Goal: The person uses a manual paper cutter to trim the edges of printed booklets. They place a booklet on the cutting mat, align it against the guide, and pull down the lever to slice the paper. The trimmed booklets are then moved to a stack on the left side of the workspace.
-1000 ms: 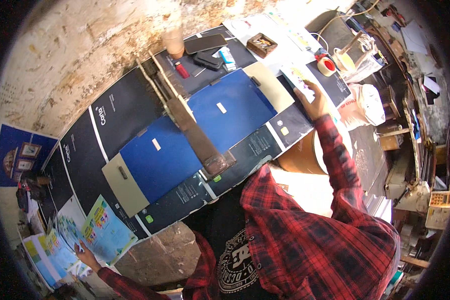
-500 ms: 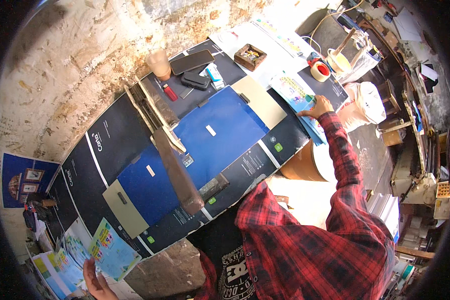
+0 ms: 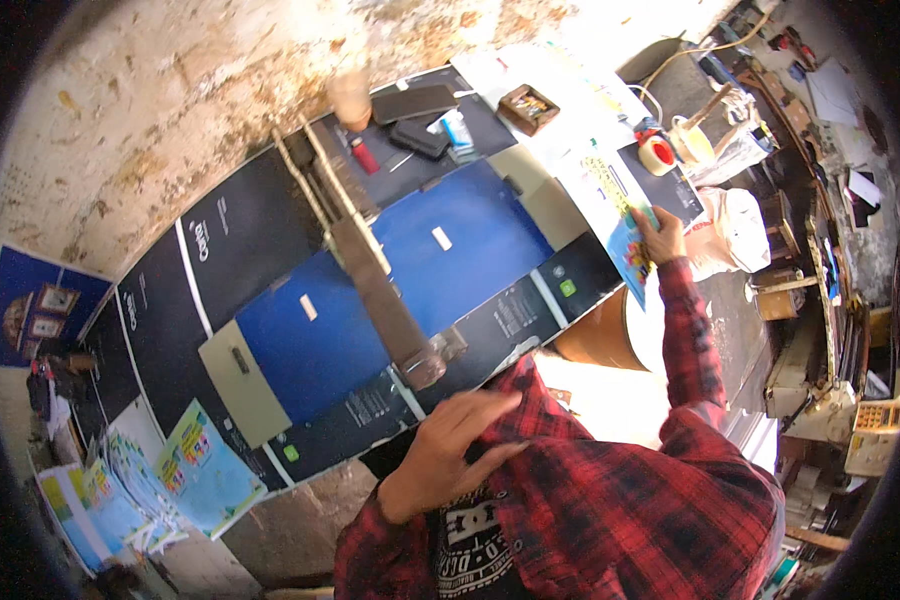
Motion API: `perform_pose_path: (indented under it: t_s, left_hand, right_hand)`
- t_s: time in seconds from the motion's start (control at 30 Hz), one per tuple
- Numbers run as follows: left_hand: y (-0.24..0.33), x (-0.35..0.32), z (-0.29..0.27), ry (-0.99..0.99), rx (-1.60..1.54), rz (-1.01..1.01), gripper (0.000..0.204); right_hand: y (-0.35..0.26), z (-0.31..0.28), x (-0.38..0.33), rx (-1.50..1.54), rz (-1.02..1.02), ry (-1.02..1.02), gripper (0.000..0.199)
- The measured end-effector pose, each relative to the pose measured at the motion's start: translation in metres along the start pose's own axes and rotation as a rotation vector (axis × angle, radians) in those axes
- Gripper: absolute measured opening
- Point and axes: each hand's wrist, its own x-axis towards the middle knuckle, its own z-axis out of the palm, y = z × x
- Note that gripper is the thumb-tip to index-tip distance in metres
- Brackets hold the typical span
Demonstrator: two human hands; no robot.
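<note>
At the right end of the bench, my right hand (image 3: 662, 238) grips the edge of a colourful printed sheet (image 3: 627, 250), with thumb and fingers closed on it. Whether it is one sheet or several, I cannot tell. My left hand (image 3: 442, 455) hovers in front of my shirt, near the bench's front edge, slightly blurred. Its thumb stands apart from the fingers and nothing is between them. Next to it is the end of a brown bar (image 3: 380, 305), which crosses the blue boards (image 3: 460, 245) lying on the bench. More printed sheets (image 3: 205, 470) fan out at the lower left.
Along the wall stand a cup (image 3: 350, 100), a dark phone (image 3: 415, 103), a black case (image 3: 420, 139), a red lighter (image 3: 364, 155) and a small wooden tray (image 3: 528, 109). Tape (image 3: 657, 154) and a white bag (image 3: 735, 228) sit at the right. A brown bin (image 3: 605, 335) stands below the edge.
My left hand has come from the sheets at the lower left to the middle, in front of my shirt. My right hand has stayed at the printed sheets, and the view has shifted slightly.
</note>
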Motion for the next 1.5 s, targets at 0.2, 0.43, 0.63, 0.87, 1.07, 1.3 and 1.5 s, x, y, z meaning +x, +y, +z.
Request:
perform_pose_path:
  t_s: [0.2,0.43,0.63,0.87,1.07,1.3,1.5]
  left_hand:
    - [-0.026,0.012,0.011,0.387,0.289,-0.022,0.094]
    - [-0.083,-0.039,0.037,0.595,-0.588,-0.715,0.035]
    - [-0.116,-0.004,0.016,0.901,-0.761,-0.562,0.021]
    - [-0.127,-0.028,-0.033,1.014,-0.888,-0.563,0.023]
    - [-0.191,-0.063,-0.042,0.904,-0.786,-0.666,0.039]
    - [-0.16,-0.043,-0.061,0.86,-0.576,-0.646,0.041]
    - [-0.167,-0.064,-0.09,0.83,-0.539,-0.813,0.039]
  right_hand:
    - [-0.151,-0.017,-0.096,0.137,-0.348,-0.75,0.029]
    - [-0.185,0.102,-0.061,-0.063,-0.508,-0.972,0.03]
    - [-0.212,0.186,-0.028,-0.298,-0.81,-0.644,0.046]
    - [-0.194,0.19,-0.121,-0.113,-0.769,-0.279,0.06]
    - [-0.176,0.207,-0.127,-0.046,-0.722,-0.2,0.06]
    - [-0.152,0.205,-0.109,-0.06,-0.687,-0.245,0.074]
    - [-0.171,0.236,-0.106,-0.072,-0.771,-0.264,0.069]
